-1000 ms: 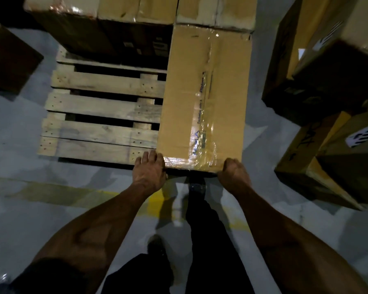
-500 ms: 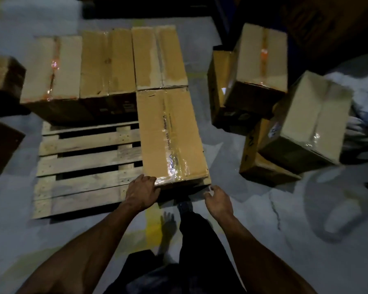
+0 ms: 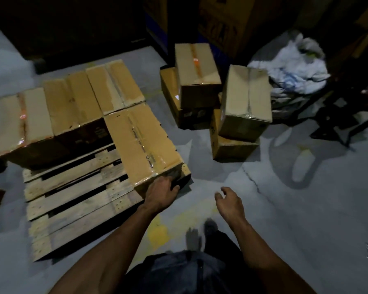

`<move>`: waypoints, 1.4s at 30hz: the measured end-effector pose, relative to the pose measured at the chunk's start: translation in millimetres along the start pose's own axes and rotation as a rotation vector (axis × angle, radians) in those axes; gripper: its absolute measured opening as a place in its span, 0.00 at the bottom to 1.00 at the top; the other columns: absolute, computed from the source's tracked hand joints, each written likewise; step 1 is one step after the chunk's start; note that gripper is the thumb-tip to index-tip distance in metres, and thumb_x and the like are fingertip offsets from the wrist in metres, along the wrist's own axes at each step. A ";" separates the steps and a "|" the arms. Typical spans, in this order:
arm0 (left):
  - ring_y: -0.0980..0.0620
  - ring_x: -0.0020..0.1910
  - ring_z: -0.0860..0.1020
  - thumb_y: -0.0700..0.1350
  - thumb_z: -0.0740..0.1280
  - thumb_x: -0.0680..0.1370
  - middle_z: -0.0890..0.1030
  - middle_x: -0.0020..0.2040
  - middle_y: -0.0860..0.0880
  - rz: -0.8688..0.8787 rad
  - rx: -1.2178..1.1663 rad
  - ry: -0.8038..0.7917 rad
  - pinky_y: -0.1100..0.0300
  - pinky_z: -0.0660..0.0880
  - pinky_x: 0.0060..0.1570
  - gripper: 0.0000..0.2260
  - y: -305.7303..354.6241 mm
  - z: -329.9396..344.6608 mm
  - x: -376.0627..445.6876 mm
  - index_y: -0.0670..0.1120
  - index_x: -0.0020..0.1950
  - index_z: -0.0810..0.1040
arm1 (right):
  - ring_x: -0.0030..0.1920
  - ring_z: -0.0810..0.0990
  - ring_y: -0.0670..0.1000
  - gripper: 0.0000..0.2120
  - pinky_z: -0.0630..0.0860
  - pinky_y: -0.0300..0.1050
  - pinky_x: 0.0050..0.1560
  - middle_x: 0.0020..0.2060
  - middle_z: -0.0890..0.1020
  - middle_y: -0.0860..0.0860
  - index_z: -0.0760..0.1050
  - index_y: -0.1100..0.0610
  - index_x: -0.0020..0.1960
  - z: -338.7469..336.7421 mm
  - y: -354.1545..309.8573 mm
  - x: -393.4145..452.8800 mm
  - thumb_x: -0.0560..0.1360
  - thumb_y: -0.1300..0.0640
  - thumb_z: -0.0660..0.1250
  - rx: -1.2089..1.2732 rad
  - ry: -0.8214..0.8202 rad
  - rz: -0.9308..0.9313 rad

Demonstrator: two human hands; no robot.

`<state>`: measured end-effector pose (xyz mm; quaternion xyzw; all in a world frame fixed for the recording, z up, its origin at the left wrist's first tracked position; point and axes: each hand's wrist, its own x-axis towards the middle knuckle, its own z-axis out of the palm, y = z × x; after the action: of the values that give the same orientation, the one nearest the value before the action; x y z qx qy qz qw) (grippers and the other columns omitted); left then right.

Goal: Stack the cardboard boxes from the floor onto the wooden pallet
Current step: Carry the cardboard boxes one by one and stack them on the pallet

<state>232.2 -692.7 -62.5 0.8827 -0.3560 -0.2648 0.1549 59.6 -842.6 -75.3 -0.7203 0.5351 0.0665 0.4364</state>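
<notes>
A taped cardboard box [image 3: 142,145] lies flat on the right side of the wooden pallet [image 3: 77,198], its near end at the pallet's front right corner and its far end butted against another box [image 3: 115,88] behind it. The person's left hand [image 3: 160,193] rests against the near end of that front box, fingers bent over its lower edge and thumb lying along the corner. The right hand [image 3: 228,203] hangs in the air to the right of the pallet, touching nothing, its fingers loosely curled and slightly spread.

Two more boxes [image 3: 72,100] and [image 3: 22,122] stand side by side along the pallet's far edge, to the left of the rear box, so that four boxes sit on the pallet in all. The near left slats of the pallet are bare.

On the grey concrete floor [image 3: 306,209] to the right, well apart from the pallet, is a loose heap of boxes: one box [image 3: 197,73] sits atop a darker one, and another box [image 3: 246,102] tilts over a box [image 3: 232,147] that lies on its side beneath it. Behind the heap, a crumpled white plastic sack [image 3: 295,68] rests near dark, dimly lit cartons. A yellow painted mark [image 3: 157,232] shows on the floor between the person's forearms, just above dark trousers and one shoe [image 3: 210,225].
</notes>
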 end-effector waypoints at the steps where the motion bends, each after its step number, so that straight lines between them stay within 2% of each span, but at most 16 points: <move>1: 0.41 0.53 0.79 0.58 0.56 0.77 0.82 0.56 0.42 0.009 -0.006 -0.010 0.50 0.77 0.50 0.24 10.6 3.7 3.0 0.45 0.63 0.78 | 0.69 0.72 0.59 0.23 0.69 0.50 0.67 0.71 0.72 0.56 0.67 0.55 0.74 -11.5 6.6 1.3 0.82 0.48 0.61 0.005 0.010 0.008; 5: 0.42 0.52 0.80 0.58 0.56 0.77 0.82 0.54 0.43 -0.009 -0.036 -0.047 0.50 0.78 0.51 0.23 59.8 23.9 25.0 0.44 0.59 0.79 | 0.69 0.71 0.60 0.24 0.69 0.51 0.68 0.71 0.72 0.57 0.67 0.55 0.74 -58.9 28.7 25.0 0.81 0.46 0.61 0.019 0.023 0.011; 9: 0.41 0.50 0.80 0.51 0.62 0.81 0.82 0.50 0.42 -0.031 -0.046 -0.047 0.51 0.77 0.48 0.13 119.8 50.2 58.4 0.42 0.52 0.79 | 0.69 0.71 0.59 0.25 0.69 0.52 0.68 0.71 0.72 0.56 0.66 0.55 0.75 -111.7 51.2 62.3 0.81 0.46 0.61 0.025 0.035 -0.014; 13: 0.41 0.57 0.80 0.56 0.58 0.77 0.83 0.59 0.42 -0.044 -0.090 -0.012 0.55 0.75 0.52 0.22 178.1 73.0 96.7 0.43 0.61 0.79 | 0.70 0.71 0.59 0.26 0.68 0.52 0.68 0.72 0.71 0.56 0.66 0.55 0.75 -171.6 68.7 99.6 0.81 0.45 0.60 0.005 0.034 -0.031; 17: 0.41 0.65 0.76 0.54 0.60 0.81 0.78 0.68 0.40 -0.075 -0.123 0.009 0.53 0.73 0.63 0.25 233.7 67.9 127.3 0.39 0.71 0.73 | 0.70 0.71 0.59 0.25 0.68 0.52 0.68 0.72 0.72 0.55 0.66 0.55 0.75 -223.5 72.2 130.8 0.82 0.45 0.59 -0.031 0.041 -0.047; 20: 0.42 0.70 0.72 0.52 0.61 0.83 0.73 0.72 0.42 -0.089 -0.123 0.048 0.52 0.69 0.69 0.24 260.6 63.8 156.6 0.40 0.75 0.69 | 0.71 0.70 0.58 0.25 0.68 0.52 0.69 0.73 0.70 0.55 0.65 0.54 0.76 -253.4 66.2 155.6 0.82 0.45 0.58 -0.039 0.028 -0.048; 23: 0.43 0.72 0.70 0.51 0.61 0.83 0.72 0.73 0.43 -0.125 -0.133 0.088 0.52 0.67 0.69 0.23 277.5 60.3 196.4 0.42 0.76 0.68 | 0.71 0.70 0.57 0.25 0.67 0.50 0.69 0.73 0.70 0.54 0.64 0.54 0.76 -273.4 56.4 191.3 0.82 0.45 0.58 -0.055 0.011 -0.050; 29: 0.43 0.72 0.70 0.51 0.61 0.83 0.72 0.74 0.42 -0.176 -0.192 0.062 0.50 0.67 0.70 0.23 282.3 51.7 297.2 0.42 0.76 0.67 | 0.68 0.72 0.59 0.23 0.69 0.50 0.64 0.69 0.74 0.56 0.68 0.54 0.73 -294.6 16.9 279.1 0.82 0.44 0.57 -0.095 0.001 -0.066; 34: 0.42 0.68 0.73 0.49 0.60 0.84 0.75 0.70 0.40 -0.176 -0.221 0.003 0.53 0.70 0.64 0.20 294.6 29.0 390.9 0.40 0.73 0.70 | 0.65 0.74 0.59 0.22 0.70 0.51 0.61 0.67 0.76 0.56 0.69 0.53 0.71 -315.5 -25.6 362.6 0.82 0.44 0.58 -0.119 -0.015 -0.035; 37: 0.41 0.66 0.74 0.48 0.60 0.84 0.76 0.69 0.40 -0.171 -0.228 -0.018 0.55 0.70 0.60 0.19 303.0 8.6 439.9 0.40 0.72 0.71 | 0.63 0.76 0.59 0.21 0.73 0.52 0.63 0.65 0.77 0.56 0.71 0.51 0.69 -331.1 -52.6 406.1 0.81 0.43 0.58 -0.092 -0.016 0.005; 39: 0.41 0.67 0.74 0.49 0.60 0.84 0.74 0.71 0.40 -0.207 -0.238 -0.019 0.54 0.71 0.61 0.21 307.0 -4.6 466.0 0.40 0.74 0.69 | 0.62 0.76 0.59 0.21 0.74 0.54 0.63 0.64 0.78 0.56 0.70 0.51 0.69 -340.0 -67.6 429.4 0.80 0.43 0.58 -0.082 -0.010 0.015; 42: 0.40 0.68 0.73 0.50 0.59 0.84 0.73 0.72 0.39 -0.239 -0.237 -0.044 0.52 0.71 0.63 0.23 313.2 -18.3 502.6 0.39 0.76 0.66 | 0.63 0.76 0.59 0.22 0.73 0.50 0.61 0.65 0.77 0.55 0.69 0.53 0.71 -351.3 -83.5 466.6 0.81 0.44 0.59 -0.067 -0.003 0.019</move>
<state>376.4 -1267.0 -82.5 0.8883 -0.2180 -0.3407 0.2174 193.7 -1417.1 -77.0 -0.7292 0.5388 0.0899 0.4121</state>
